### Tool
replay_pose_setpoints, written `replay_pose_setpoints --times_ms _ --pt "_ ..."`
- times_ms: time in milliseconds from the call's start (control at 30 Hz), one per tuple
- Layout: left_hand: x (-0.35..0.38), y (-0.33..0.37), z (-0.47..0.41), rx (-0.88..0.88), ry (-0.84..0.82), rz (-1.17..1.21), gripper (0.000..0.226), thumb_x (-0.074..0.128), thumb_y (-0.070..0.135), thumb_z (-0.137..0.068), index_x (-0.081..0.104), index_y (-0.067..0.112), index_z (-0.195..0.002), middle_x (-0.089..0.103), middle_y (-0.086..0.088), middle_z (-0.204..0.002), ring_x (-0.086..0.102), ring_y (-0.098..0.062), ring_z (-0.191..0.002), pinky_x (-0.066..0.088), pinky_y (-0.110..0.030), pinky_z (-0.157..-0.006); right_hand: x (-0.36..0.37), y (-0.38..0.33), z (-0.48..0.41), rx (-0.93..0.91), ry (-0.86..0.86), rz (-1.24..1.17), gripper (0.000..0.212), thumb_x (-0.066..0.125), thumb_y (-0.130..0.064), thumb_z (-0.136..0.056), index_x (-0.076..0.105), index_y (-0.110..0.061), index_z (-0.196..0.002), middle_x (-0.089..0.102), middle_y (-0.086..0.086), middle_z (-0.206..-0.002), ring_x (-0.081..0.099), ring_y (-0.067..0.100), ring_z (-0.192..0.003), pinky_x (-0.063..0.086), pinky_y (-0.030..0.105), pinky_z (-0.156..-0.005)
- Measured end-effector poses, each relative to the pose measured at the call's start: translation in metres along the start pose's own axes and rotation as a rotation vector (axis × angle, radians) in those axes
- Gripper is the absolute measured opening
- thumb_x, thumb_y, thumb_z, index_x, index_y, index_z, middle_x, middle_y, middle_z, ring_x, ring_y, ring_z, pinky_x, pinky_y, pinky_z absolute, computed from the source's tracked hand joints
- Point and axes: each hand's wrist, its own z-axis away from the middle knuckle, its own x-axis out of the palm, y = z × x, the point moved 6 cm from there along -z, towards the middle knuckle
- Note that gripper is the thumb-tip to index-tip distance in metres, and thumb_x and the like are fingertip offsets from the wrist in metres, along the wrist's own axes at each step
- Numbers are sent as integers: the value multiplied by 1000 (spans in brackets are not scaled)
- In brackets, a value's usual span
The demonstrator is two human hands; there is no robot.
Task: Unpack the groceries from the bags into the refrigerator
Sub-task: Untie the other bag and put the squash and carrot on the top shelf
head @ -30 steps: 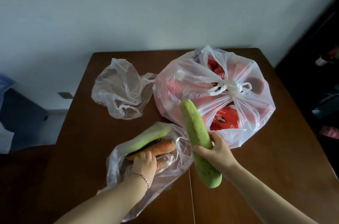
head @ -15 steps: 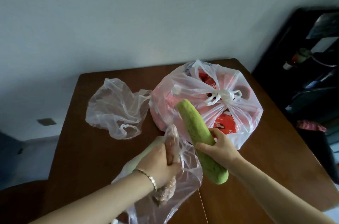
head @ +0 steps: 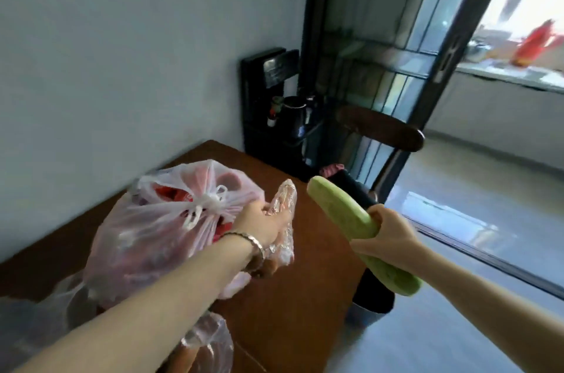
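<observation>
My right hand (head: 386,230) grips a long pale green squash (head: 341,214) around its middle, held up beyond the table's right edge. My left hand (head: 262,224) holds a brownish item wrapped in clear plastic film (head: 282,220) above the brown wooden table (head: 293,305). A tied white plastic bag (head: 158,229) with red packages inside sits on the table to the left of my left hand. The small clear bag (head: 210,345) with more vegetables lies at the near table edge, partly hidden under my left forearm.
A dark wooden chair (head: 384,131) stands at the table's right side. Behind it are a black water dispenser (head: 268,104) with a kettle against the wall and a dark-framed glass sliding door (head: 433,61). Pale floor (head: 457,327) lies to the right.
My view has swung right, from the table toward the door. My left hand pulled the wrapped item out of the small bag and raised it. My right hand keeps hold of the squash.
</observation>
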Motion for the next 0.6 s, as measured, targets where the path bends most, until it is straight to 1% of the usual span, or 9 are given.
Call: replay_pose_setpoints --times_ms 67,133,200,267,333,400,433,600 --pt "44 42 -7 77 -54 -40 24 53 45 -88 52 21 -87 56 7 -71 54 -9 -65 44 -26 -66 -45 39 11 71 85 1 46 80 -26 -66 52 -22 -102 50 -9 -80 47 1 -68 35 14 -53" --pt "94 87 -11 166 -119 -94 25 52 47 -88 52 22 -89 57 6 -77 56 -14 -73 42 -27 -73 -93 82 28 147 166 14 45 80 -27 -65 53 -21 -99 54 -5 -83 50 7 -70 39 17 -55" --pt "152 135 -8 259 -188 -151 24 52 43 -89 53 19 -91 58 2 -80 56 -19 -77 41 -27 -72 -141 130 48 228 251 35 44 80 -30 -63 55 -20 -98 58 -1 -87 53 13 -74 41 22 -59" --pt "216 185 3 368 -249 -203 23 54 39 -88 52 17 -94 58 0 -85 55 -20 -80 39 -26 -72 -189 181 73 293 333 73 44 79 -31 -62 60 -20 -100 61 0 -89 56 14 -76 41 22 -59" --pt "283 234 23 481 -306 -239 24 56 31 -87 53 15 -105 58 -3 -95 55 -21 -88 38 -25 -75 -236 232 101 349 404 120 45 78 -33 -62 64 -19 -103 64 1 -90 59 16 -79 45 26 -63" --pt "351 280 48 578 -371 -262 30 57 27 -87 53 13 -113 61 -5 -102 55 -21 -92 38 -24 -76 -283 281 130 420 442 173 46 78 -37 -63 64 -19 -103 64 2 -91 60 18 -82 48 29 -69" --pt "385 302 62 624 -405 -269 32 58 26 -86 53 13 -116 61 -6 -103 55 -21 -91 38 -24 -77 -306 306 146 459 458 199 46 77 -39 -63 63 -19 -102 64 1 -91 60 18 -82 48 29 -70" --pt "546 409 133 814 -515 -270 38 63 25 -82 54 15 -118 64 -7 -113 58 -25 -102 42 -26 -81 -424 421 221 655 542 334 46 72 -42 -60 60 -24 -100 66 -1 -92 62 20 -85 49 29 -70"
